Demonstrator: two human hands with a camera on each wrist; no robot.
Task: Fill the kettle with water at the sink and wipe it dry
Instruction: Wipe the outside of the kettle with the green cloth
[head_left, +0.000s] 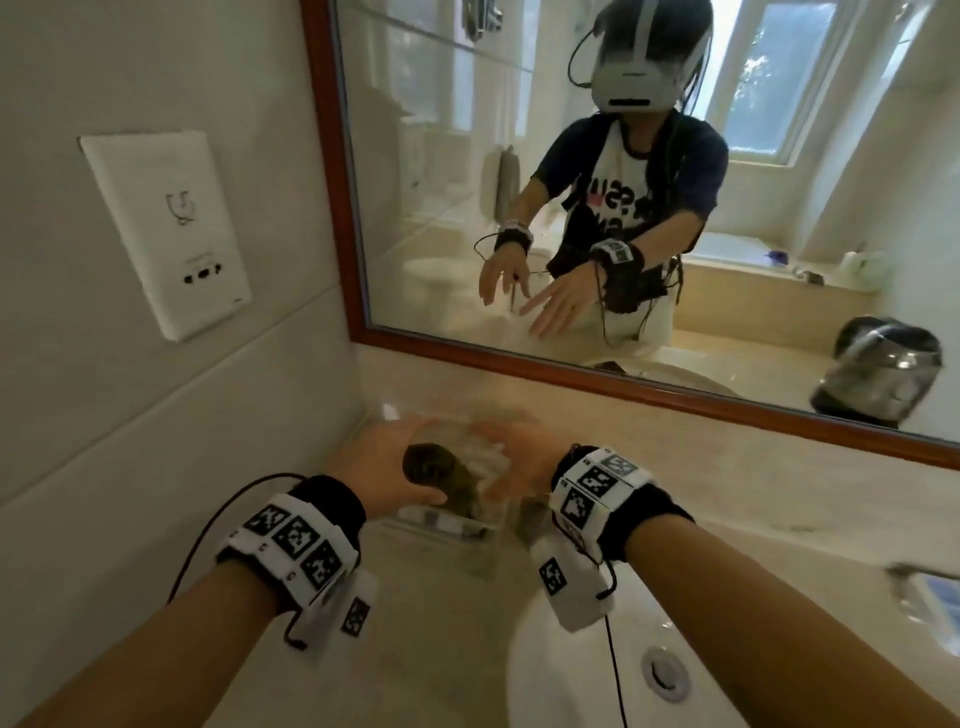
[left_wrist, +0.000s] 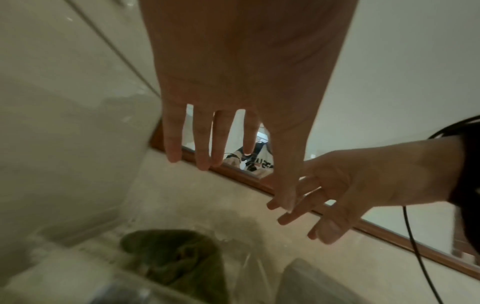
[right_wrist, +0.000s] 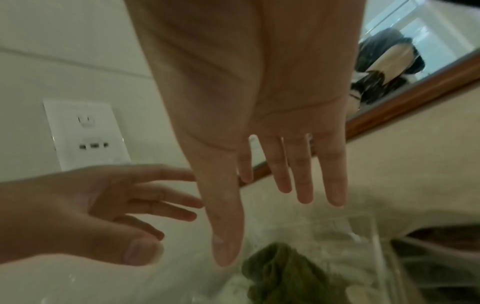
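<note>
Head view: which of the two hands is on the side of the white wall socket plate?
The left hand, open, is the one nearest the socket plate; the right hand, also open, reaches out on the sink basin's side.

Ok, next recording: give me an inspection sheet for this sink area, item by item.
Surface: beige stone counter with a white basin.
Job's things: kettle seen only as a mirror reflection, off to the right; dark green cloth lying in a clear plastic box.
Clutter: nothing seen.
Hands: left hand and right hand both spread-fingered over the box, holding nothing.
Cables: black wires trailing from both wrist units.
Surroundings: wood-framed mirror, white wall socket plate, tiled wall.
</note>
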